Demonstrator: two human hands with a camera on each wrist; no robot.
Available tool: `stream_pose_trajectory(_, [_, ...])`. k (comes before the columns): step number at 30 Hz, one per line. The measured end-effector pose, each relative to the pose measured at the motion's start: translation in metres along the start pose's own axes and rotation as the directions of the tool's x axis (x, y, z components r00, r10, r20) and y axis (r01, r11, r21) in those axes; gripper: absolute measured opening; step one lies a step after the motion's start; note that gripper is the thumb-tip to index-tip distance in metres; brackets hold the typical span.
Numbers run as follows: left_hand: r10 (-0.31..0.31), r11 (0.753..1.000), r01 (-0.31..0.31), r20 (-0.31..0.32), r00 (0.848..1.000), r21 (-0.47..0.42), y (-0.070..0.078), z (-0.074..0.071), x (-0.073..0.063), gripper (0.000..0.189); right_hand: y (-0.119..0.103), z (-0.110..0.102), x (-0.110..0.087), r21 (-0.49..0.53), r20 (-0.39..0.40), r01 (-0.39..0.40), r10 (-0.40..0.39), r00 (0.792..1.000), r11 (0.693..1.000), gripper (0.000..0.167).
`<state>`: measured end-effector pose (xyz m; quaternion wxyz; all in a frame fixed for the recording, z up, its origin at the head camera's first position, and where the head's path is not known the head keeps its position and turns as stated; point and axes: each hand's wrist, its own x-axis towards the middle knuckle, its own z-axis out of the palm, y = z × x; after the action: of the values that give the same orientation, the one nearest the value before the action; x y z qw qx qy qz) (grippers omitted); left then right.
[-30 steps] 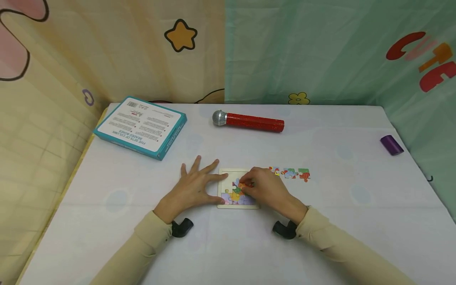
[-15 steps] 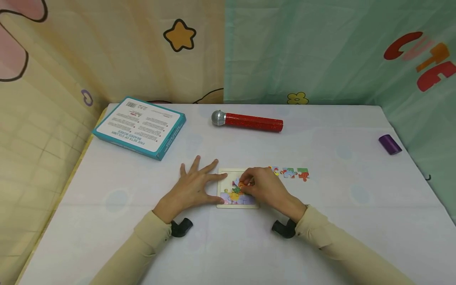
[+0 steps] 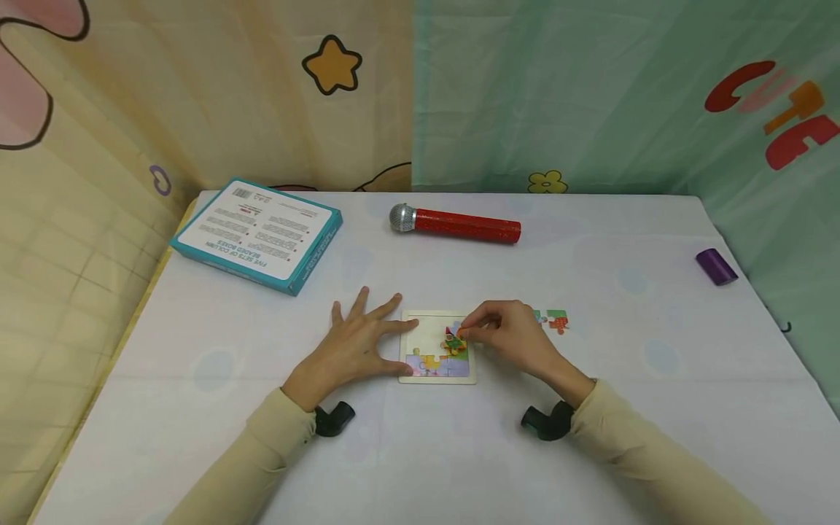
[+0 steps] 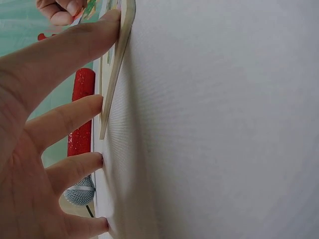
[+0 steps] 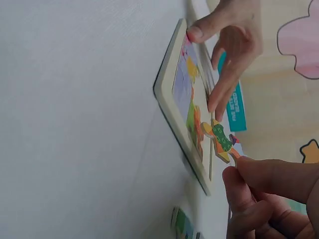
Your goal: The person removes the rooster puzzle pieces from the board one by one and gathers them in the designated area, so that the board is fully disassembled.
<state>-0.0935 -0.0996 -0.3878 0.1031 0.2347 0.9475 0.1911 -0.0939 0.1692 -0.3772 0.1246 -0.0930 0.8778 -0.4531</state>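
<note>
A small jigsaw puzzle in a pale wooden tray [image 3: 436, 380] lies on the table, joined pieces [image 3: 426, 366] along its near side. My right hand [image 3: 515, 335] pinches a green, red and yellow puzzle piece [image 3: 453, 343] between thumb and index finger. In the right wrist view that piece [image 5: 222, 138] is tilted and raised over the tray [image 5: 167, 84]. My left hand [image 3: 351, 354] is spread at the tray's left side, its thumb and index fingertip on the rim, as the left wrist view shows from low down.
Loose puzzle pieces [image 3: 558, 321] lie right of the tray, partly behind my right hand. A red toy microphone [image 3: 466, 225] lies farther back. At the back left rests a teal and white box [image 3: 259, 233], and a purple cylinder [image 3: 717, 267] lies near the right edge.
My right hand has moved to the right and brought the pinched piece from the tray's middle toward its right side, covering more of the loose pieces. My left hand stays in place.
</note>
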Motion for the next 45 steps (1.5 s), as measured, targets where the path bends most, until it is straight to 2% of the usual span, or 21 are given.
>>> stream_pose_trajectory(5, [0.004,1.000,-0.004,-0.003,1.000,-0.004,-0.001,0.001,0.000,0.075,0.017,-0.019,-0.010,0.004,-0.020,-0.091,0.091,0.996,0.996,0.009])
stream_pose_trajectory(9, [0.002,1.000,-0.002,-0.003,1.000,0.008,0.000,0.001,0.000,0.075,0.030,-0.034,-0.018,-0.014,-0.043,-0.127,0.126,0.991,0.992,0.011])
stream_pose_trajectory(17, [0.006,1.000,-0.006,-0.001,1.000,0.008,-0.002,0.000,-0.001,0.075,0.050,-0.065,-0.038,-0.048,-0.085,-0.230,0.225,0.971,0.972,0.025])
stream_pose_trajectory(24, [0.010,1.000,-0.010,-0.007,1.000,0.001,-0.003,0.001,-0.001,0.075,0.057,-0.065,-0.037,-0.120,-0.122,-0.216,0.201,0.972,0.969,0.019])
stream_pose_trajectory(36, [0.006,1.000,-0.006,0.000,1.000,0.001,-0.002,0.001,0.000,0.075,0.056,-0.064,-0.037,-0.233,-0.154,-0.136,0.102,0.983,0.963,0.010])
stream_pose_trajectory(40, [0.010,1.000,-0.010,-0.002,1.000,0.006,-0.001,0.001,0.000,0.075,0.053,-0.065,-0.037,-0.250,-0.162,-0.115,0.076,0.984,0.961,0.009])
stream_pose_trajectory(45, [0.015,1.000,-0.015,-0.009,1.000,0.002,-0.002,0.001,0.000,0.075,0.040,-0.059,-0.031,-0.221,-0.144,-0.077,0.046,0.988,0.972,0.006])
